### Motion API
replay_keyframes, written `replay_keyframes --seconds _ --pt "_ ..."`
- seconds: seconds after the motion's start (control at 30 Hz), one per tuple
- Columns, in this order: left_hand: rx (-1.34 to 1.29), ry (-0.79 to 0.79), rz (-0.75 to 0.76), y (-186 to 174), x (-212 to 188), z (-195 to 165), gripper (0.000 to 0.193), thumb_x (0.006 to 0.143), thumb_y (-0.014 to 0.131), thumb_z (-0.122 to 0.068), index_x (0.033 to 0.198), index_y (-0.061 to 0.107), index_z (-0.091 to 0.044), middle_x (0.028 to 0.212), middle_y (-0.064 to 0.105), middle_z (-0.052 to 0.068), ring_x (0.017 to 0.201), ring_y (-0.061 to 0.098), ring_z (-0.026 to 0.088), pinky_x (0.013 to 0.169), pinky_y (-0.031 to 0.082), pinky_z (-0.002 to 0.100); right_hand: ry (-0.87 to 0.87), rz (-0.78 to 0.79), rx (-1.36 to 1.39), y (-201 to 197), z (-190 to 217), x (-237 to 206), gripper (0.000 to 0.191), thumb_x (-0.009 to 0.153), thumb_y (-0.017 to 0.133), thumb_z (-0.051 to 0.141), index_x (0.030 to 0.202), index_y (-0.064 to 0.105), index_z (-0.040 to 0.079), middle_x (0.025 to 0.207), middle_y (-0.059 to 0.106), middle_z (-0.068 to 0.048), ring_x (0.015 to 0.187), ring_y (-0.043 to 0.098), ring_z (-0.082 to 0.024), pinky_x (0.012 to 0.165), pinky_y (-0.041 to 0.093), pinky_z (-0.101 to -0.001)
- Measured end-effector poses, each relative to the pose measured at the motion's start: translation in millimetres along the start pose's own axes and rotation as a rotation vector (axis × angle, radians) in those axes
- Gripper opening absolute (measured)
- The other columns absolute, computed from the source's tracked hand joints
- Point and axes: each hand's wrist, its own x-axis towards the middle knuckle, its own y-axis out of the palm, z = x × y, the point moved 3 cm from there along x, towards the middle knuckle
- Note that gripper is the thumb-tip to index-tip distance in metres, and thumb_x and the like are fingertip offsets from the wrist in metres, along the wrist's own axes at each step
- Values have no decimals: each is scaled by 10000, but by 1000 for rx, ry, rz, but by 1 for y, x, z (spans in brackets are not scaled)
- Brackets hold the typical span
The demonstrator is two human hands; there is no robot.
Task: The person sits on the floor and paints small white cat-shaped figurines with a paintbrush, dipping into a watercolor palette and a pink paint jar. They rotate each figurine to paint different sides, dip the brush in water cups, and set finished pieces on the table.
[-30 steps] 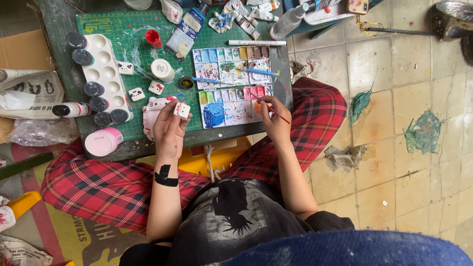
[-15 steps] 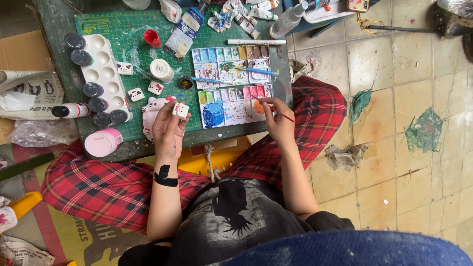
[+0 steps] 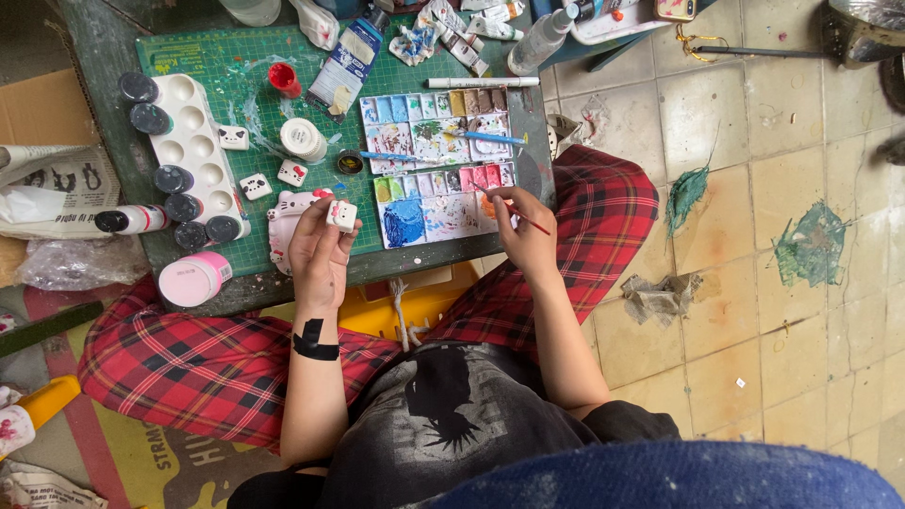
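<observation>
Fingers of left hand point(image 3: 319, 253) pinch small white cube point(image 3: 341, 215); right hand point(image 3: 524, 231) grips red-tipped brush point(image 3: 517, 213).

A flat blue and white paint pouch point(image 3: 347, 64) with a black cap is lying aslant near the far edge of the green cutting mat point(image 3: 203, 57), its label facing up. Crumpled white paint tubes point(image 3: 459, 36) are piling up at the table's far edge, beside a clear bottle point(image 3: 539, 42) lying on its side. A white marker point(image 3: 483, 83) is resting along the far rim of the paint palette point(image 3: 438, 165). At the table's left edge, a white tube with a black cap point(image 3: 132, 220) is lying flat, and a pink-lidded jar point(image 3: 193, 279) is sitting at the near left corner. A white printed bag point(image 3: 57, 188) is sagging just off the left edge, over a brown cardboard box point(image 3: 33, 113).
</observation>
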Motion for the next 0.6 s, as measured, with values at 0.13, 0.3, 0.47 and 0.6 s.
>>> replay_keyframes --seconds 0.13,0.3,0.47,0.6 --pt "57 -2 13 -1 0 2 402 1029 659 -72 1408 531 -27 1315 630 90 1176 662 199 1046 540 320 2 4 4 1 -1 1 104 1003 670 104 1075 740 77 995 767 -82 862 764 -181 718 556 -289" --pt "134 53 56 -1 2 2 390 1014 671 -29 1382 542 -10 1321 622 91 1214 630 183 1062 543 331 34 84 -2 3 -1 4 121 990 657 86 1080 737 70 1023 766 -83 781 721 -213 658 511 -332" --pt "151 46 38 -1 1 2 386 1009 664 -23 1375 544 -3 1313 621 94 1207 636 200 1052 549 347 -121 60 -52 4 9 -1 116 990 673 90 1090 730 79 1042 741 -96 828 725 -245 734 559 -328" --pt "141 39 37 -1 1 2 387 1013 662 -25 1381 544 -5 1316 626 102 1204 639 204 1059 546 347 -112 78 -19 -5 9 -2 115 992 663 86 1087 726 96 1062 746 -90 867 742 -251 760 574 -327"
